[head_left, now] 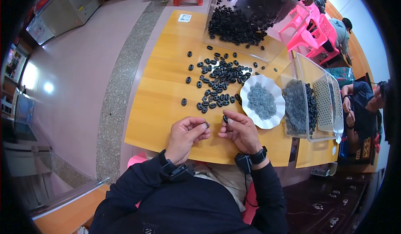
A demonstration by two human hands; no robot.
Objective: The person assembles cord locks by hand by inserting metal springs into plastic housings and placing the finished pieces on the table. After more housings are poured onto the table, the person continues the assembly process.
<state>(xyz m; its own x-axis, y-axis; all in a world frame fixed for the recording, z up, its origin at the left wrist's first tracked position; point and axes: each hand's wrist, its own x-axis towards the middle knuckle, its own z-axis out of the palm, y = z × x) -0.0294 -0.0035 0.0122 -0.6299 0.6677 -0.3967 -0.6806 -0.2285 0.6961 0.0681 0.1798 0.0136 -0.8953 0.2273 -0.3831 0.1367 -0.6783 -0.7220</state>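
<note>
My left hand pinches a small dark piece between thumb and forefinger; its exact shape is too small to tell. Close beside it, my right hand holds a black oval cord lock at its fingertips. Both hands are just above the table's near edge, a short gap between them. Beyond them, many black two-hole cord locks lie scattered over the yellow wooden table. A white scalloped plate, right of the scatter, carries a heap of tiny grey springs.
At the table's far side is a large clear bin with black pieces. A clear box at right holds grey and black parts and a white perforated basket. Another person sits farther right, near pink chairs.
</note>
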